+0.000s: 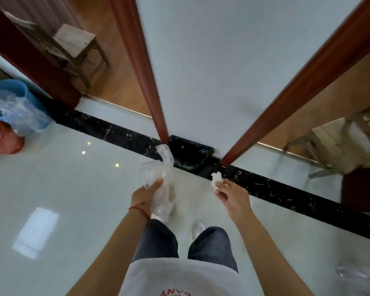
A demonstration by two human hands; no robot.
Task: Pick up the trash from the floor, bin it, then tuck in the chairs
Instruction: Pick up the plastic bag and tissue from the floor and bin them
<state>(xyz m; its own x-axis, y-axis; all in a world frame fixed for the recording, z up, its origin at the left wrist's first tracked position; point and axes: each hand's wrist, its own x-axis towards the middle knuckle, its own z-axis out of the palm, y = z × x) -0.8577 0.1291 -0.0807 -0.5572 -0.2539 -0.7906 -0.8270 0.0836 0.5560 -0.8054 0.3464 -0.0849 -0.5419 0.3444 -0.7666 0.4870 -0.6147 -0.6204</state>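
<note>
Both hands are held out over the pale floor (73,189), apart from each other. Left hand (146,194) grips a crumpled clear plastic bag (162,184), its fingers curled round the middle; the bag's top twists upward. Right hand (231,195) pinches a small white wad of paper (215,180) between thumb and fingertips. Just beyond, a bin with a black liner (190,153) stands against the white wall, between two red-brown door frames. Farther left, a wooden chair (73,45) stands in the next room.
</note>
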